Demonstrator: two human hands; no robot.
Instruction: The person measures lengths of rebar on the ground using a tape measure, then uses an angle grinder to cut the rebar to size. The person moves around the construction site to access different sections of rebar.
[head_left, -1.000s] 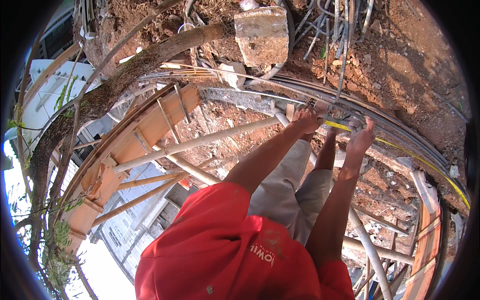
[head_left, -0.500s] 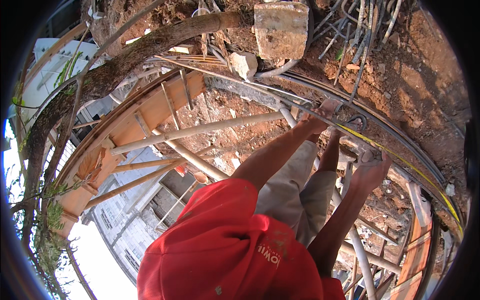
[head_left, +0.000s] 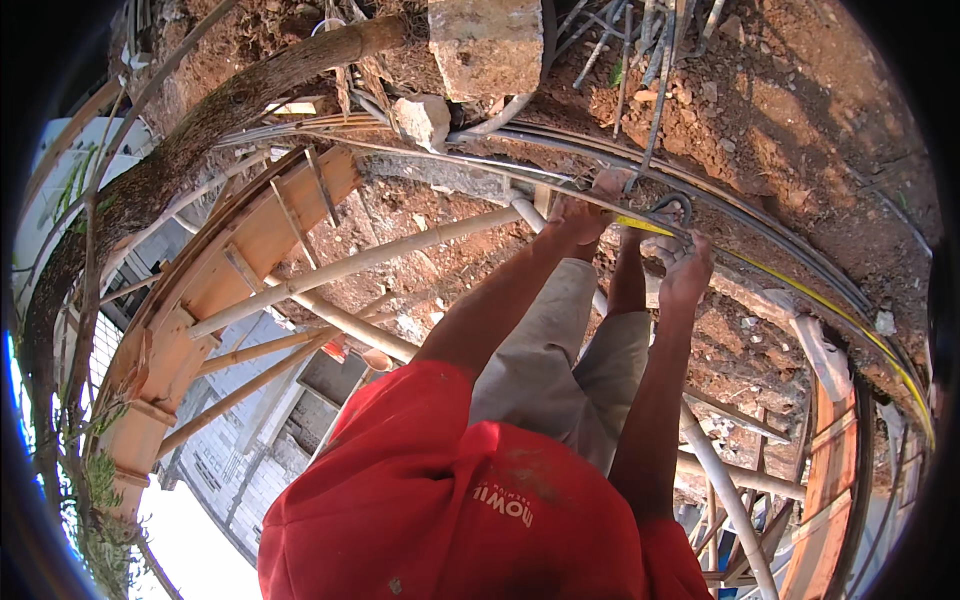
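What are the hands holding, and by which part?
Yellow measuring tape: right hand holds it partway along; left hand is at its visible left end, grip unclear.

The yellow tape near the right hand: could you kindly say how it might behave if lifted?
The yellow tape is probably light, since it looks thin and narrow. It may twist easily: its face looks broader left of the right hand than just beyond it. Its long run rightward would likely sag if lifted midway.
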